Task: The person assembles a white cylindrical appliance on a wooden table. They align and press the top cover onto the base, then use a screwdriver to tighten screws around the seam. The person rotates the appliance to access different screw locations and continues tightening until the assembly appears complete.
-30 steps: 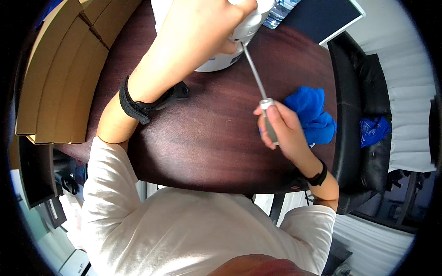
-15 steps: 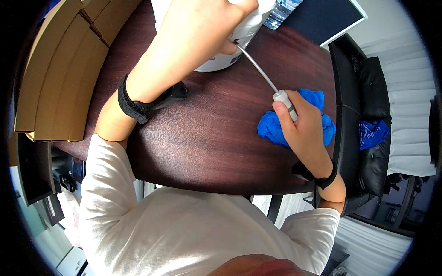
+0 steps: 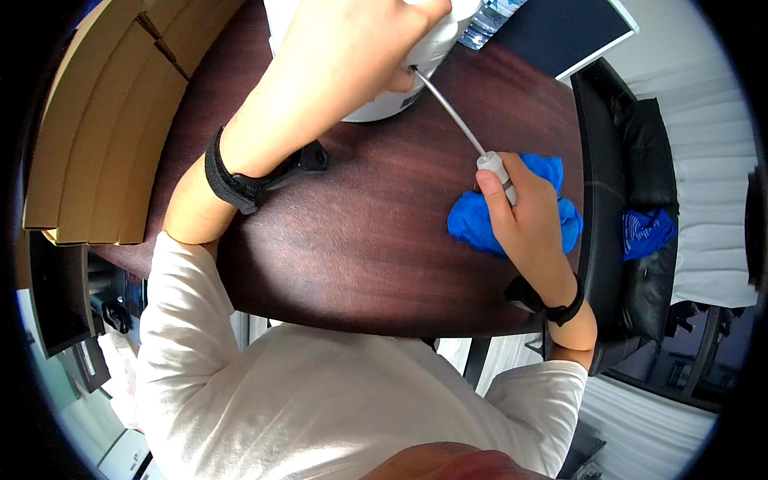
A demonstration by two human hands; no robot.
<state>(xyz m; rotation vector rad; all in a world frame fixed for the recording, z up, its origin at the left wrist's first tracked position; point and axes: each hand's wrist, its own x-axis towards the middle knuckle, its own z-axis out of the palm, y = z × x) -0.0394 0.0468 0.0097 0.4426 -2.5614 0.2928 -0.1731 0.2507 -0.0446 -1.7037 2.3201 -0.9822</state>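
Note:
My right hand [image 3: 522,200] is closed round the pale grey handle of a screwdriver [image 3: 450,110]. Its long metal shaft slants up and left to the side of a white rounded appliance [image 3: 387,106] at the far edge of view. The tip meets a small dark spot beside the fingers of my left hand [image 3: 364,40]. That hand grips the appliance, its fingers partly cut off by the picture's top and partly hidden. Under and behind my right hand lies a crumpled blue cloth [image 3: 478,224] on the table.
Brown cardboard boxes [image 3: 104,136] line the left side of the dark wooden table [image 3: 344,240]. A clear plastic bottle [image 3: 486,22] and a dark panel with a white frame [image 3: 564,36] are at the far right. Past the right edge is a black sofa [image 3: 646,160].
The screwdriver and my right hand have shifted very slightly upward, and the appliance has moved a little with the left hand. Both grips are the same.

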